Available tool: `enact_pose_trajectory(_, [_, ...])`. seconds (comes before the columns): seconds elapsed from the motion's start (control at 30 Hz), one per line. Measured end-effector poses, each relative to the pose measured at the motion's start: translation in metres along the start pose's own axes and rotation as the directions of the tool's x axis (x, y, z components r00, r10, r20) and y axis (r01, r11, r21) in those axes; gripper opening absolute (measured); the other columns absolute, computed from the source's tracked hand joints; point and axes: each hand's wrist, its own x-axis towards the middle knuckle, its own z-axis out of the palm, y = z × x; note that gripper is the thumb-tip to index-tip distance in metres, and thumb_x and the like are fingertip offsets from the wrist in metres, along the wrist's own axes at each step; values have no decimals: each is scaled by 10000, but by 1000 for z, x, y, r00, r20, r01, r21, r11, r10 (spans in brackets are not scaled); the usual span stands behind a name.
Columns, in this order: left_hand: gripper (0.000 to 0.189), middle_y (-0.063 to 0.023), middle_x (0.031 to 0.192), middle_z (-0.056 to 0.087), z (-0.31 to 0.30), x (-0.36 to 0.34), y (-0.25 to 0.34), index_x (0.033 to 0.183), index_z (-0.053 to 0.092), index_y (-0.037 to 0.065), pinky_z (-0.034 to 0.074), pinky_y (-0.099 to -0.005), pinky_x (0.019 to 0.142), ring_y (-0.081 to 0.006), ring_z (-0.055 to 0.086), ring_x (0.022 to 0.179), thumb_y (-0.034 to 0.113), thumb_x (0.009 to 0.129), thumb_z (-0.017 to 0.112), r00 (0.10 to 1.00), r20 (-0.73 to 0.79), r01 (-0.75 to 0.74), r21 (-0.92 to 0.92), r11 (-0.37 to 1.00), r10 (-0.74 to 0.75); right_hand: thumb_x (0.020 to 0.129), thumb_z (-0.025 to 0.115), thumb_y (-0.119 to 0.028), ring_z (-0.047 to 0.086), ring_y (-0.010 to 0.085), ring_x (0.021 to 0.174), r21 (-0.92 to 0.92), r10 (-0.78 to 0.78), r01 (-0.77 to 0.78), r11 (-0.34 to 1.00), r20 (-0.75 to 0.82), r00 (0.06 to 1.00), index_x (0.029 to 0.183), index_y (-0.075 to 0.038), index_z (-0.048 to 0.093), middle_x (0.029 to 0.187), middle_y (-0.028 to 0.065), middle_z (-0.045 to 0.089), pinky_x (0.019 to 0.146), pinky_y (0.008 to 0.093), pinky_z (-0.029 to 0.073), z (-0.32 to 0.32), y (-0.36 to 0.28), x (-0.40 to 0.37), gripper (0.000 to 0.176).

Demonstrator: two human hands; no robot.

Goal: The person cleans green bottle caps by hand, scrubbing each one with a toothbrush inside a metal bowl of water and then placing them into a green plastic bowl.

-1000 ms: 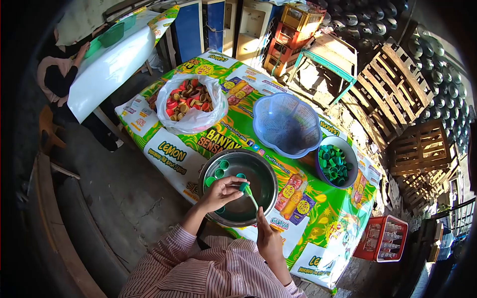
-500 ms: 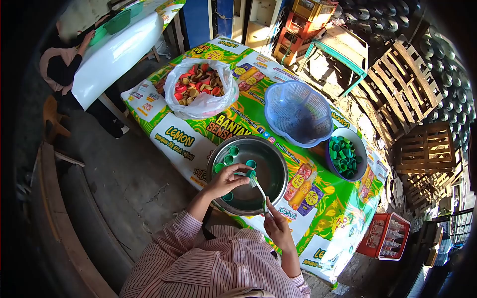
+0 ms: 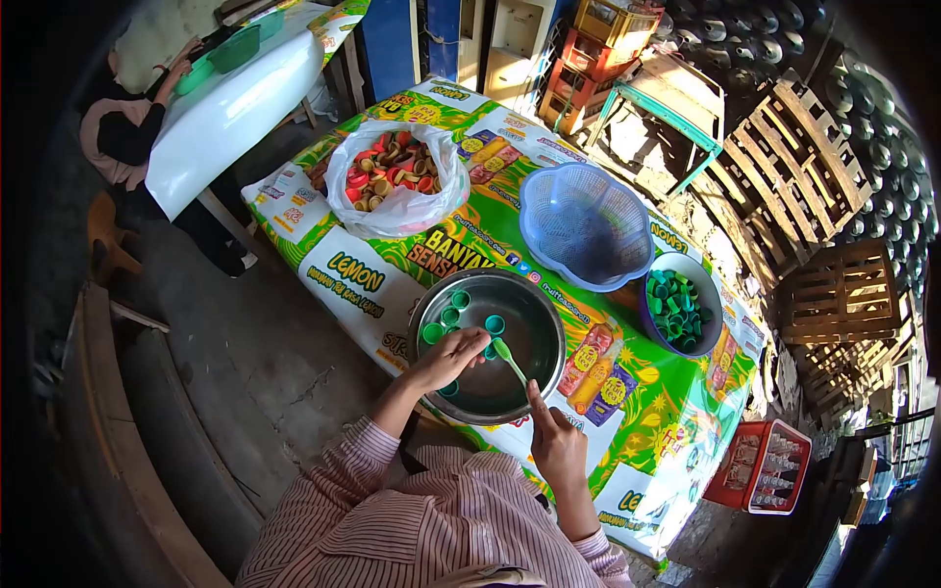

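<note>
A steel basin sits in front of me with several green bottle caps in it. Over the basin, my left hand is closed around a green cap, mostly hidden by the fingers. Another cap lies in the basin just beyond the fingertips. My right hand grips the handle of a toothbrush. The brush's green head, back side up, is close beside the left fingertips.
Beyond the basin stands a blue plastic basket, with a bowl of green caps to its right. A white plastic bag holds red and tan caps. Another person works at a white table. A red crate stands at right.
The toothbrush has turned over, from bristles showing to its green back showing. My left hand has shifted slightly and now covers more of the cap. My right hand has rotated.
</note>
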Motion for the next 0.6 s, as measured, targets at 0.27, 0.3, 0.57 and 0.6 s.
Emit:
enact_pose_trajectory(0.27, [201,9,787,530,15,6,4,1014,537,10,424,-200,629,-55,503,693,167,889,532,957,-110,-267,36,963,269,874,448,-16,610,217,572,440,85,-112,891,80,993,1321,-39,358,744,157,627,546,275,440,15,-10,-11,456])
enact_pose_trajectory(0.3, [206,-18,818,550,16,7,4,1019,536,6,438,-213,637,-76,534,718,158,880,543,936,-100,-328,112,938,339,890,433,-29,532,154,509,649,130,-208,732,167,977,1338,-49,330,670,85,568,506,242,400,22,-8,-14,460])
enact_pose_trajectory(0.57, [295,-68,1035,532,7,-1,15,1078,548,54,481,-275,721,-155,576,842,54,792,621,912,98,-402,415,816,399,954,320,-189,202,36,390,446,-197,-587,-675,658,727,1360,-191,287,581,-44,253,344,166,193,2,8,-13,408])
enact_pose_trajectory(0.6, [309,-73,1044,535,7,-3,16,1074,547,56,476,-288,748,-176,576,871,44,777,630,895,109,-436,417,798,432,951,329,-188,208,38,383,278,-266,-551,-787,652,710,1353,-185,296,597,-33,273,336,166,196,4,12,-15,404])
